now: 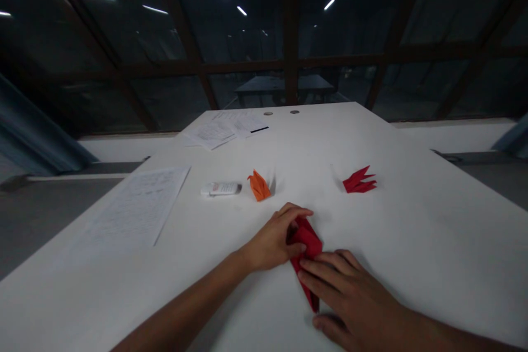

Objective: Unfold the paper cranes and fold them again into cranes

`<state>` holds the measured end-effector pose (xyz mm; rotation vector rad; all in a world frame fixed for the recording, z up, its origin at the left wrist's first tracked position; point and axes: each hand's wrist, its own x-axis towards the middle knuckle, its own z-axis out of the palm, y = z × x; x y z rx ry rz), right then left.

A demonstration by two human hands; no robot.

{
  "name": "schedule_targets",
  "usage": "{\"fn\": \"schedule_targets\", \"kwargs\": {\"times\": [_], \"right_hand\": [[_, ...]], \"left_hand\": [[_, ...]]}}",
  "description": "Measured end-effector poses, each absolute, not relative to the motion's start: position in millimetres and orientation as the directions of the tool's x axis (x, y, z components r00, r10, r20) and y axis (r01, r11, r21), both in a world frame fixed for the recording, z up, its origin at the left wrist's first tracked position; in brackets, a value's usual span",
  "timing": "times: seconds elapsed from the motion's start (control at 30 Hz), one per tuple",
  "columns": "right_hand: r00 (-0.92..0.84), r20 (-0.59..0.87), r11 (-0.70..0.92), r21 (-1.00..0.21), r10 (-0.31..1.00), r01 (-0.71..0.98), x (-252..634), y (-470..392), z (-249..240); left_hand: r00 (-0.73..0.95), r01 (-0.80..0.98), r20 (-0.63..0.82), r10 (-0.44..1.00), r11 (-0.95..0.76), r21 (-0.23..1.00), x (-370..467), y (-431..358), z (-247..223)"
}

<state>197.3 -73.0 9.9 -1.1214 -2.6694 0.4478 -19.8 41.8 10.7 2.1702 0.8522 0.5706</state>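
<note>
A folded red paper (307, 235) lies slantwise on the white table, its narrow point toward the near edge. My left hand (277, 236) grips its upper left part between thumb and fingers. Over its right side and lower half rest the fingertips of my right hand (344, 291), with the fingers spread and the thumb apart near the narrow tip. Beyond my hands stands a small orange folded paper piece (259, 186). A red folded piece with several points (359, 180) lies farther right.
A white tube (221, 188) lies left of the orange piece. A written sheet (136, 203) is at the left, and more papers (223, 127) with a black pen (259, 130) are at the back. Two round inserts sit near the table's far edge.
</note>
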Motion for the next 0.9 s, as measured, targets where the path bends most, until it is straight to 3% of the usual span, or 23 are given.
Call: {"fn": "schedule_targets", "kwargs": {"times": [0.17,0.3,0.43,0.63,0.9], "right_hand": [[-0.675,0.115,0.662,-0.371,0.729,0.651,196.8,-74.7,11.6],[-0.672,0.137,0.674,-0.325,0.728,0.664,196.7,-75.7,8.5],[-0.699,0.201,0.727,-0.198,0.686,0.657,194.4,-78.9,3.9],[-0.743,0.442,0.811,0.055,0.504,0.583,190.1,-88.2,-7.9],[-0.712,0.484,0.833,-0.068,0.508,0.549,189.0,-87.5,-1.0]], "left_hand": [[0.699,0.385,0.067,0.712,-0.454,0.804,-17.1,42.0,7.3],[0.669,0.459,0.084,0.739,-0.500,0.735,-14.0,38.0,9.1],[0.654,0.530,0.118,0.747,-0.564,0.633,-13.5,34.1,10.0],[0.682,0.526,0.143,0.718,-0.616,0.587,-15.4,35.2,5.4],[0.692,0.516,0.157,0.704,-0.636,0.574,-17.0,34.8,8.4]]}}
